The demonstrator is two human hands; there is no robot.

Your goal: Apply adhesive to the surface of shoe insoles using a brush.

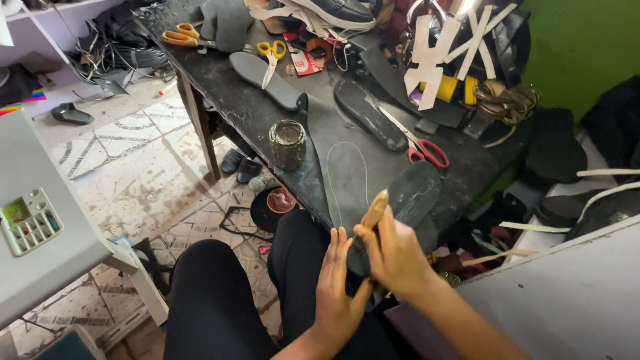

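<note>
Over your lap, your right hand [395, 257] has its fingers clenched round a brush handle [374, 210], working on a dark sole [413, 193]. Your left hand [337, 287] is released, flat beneath it, near the tabletop [320, 120] edge.

Soft daylight, glare top right — edges stretched, hands slightly blurred.

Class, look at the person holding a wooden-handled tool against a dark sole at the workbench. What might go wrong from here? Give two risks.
1. The right hand grips the tool close to the open left hand steadying the sole; a slip might hurt that palm.
2. The jar stands near the table edge; a knock could tip it onto the floor.
</note>
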